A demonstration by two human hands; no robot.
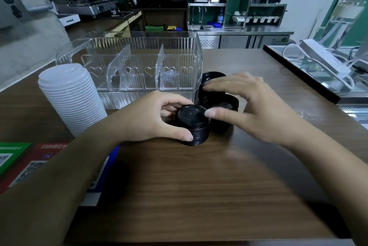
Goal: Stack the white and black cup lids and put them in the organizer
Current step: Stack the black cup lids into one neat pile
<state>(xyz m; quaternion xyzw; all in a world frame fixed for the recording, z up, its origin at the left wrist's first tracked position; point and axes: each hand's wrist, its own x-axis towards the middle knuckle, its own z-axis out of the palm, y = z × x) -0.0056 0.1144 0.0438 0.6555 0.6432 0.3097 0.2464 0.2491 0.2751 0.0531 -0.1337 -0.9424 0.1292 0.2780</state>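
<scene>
Nearby, white lid stack [72, 98] left, clear organizer [139, 66] behind, left hand [151, 116] gripping black lid stack [192, 126], right hand [249, 106] spread, empty.

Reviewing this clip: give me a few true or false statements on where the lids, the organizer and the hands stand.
1. The white lid stack stands on the table, left of the clear organizer. True.
2. The left hand grips a stack of black lids. True.
3. The organizer already holds black lids. False: none show inside it; more black lids lie on the table beside it.
4. The right hand holds a white lid. False: its fingers are spread over the black lids, holding nothing.
</scene>
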